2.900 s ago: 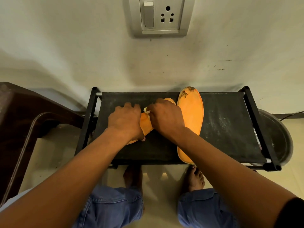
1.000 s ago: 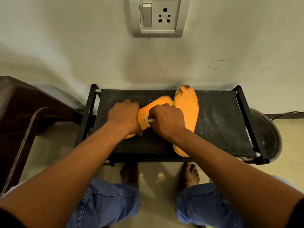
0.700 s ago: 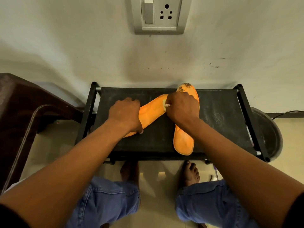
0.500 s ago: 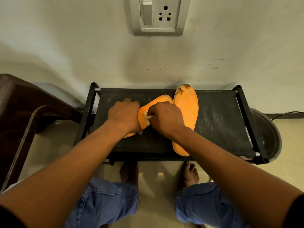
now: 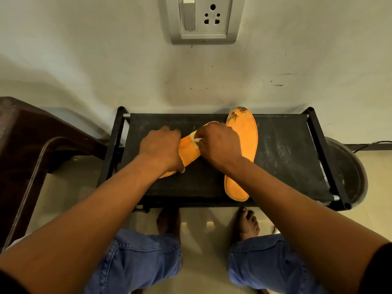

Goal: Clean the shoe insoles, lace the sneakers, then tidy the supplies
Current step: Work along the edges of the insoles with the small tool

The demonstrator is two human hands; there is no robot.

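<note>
Two orange insoles lie on a black rack shelf (image 5: 286, 153). The left insole (image 5: 189, 150) lies slanted, its heel end under my left hand (image 5: 161, 148), which presses it down with curled fingers. My right hand (image 5: 218, 143) grips a small white wipe (image 5: 196, 140) against the left insole's upper half. The right insole (image 5: 244, 136) lies lengthwise, with dark dirt at its toe, its middle hidden under my right wrist. No sneakers or laces show.
A dark brown plastic chair (image 5: 27, 149) stands at the left. A round dark metal basin (image 5: 347, 166) sits on the floor at the right, past the rack's frame. A wall socket (image 5: 202, 18) is above. My knees and bare feet are below the rack.
My right hand has rubbed the wipe back and forth along the left insole, and now sits a little further up it than half a second ago. My left hand has stayed put.
</note>
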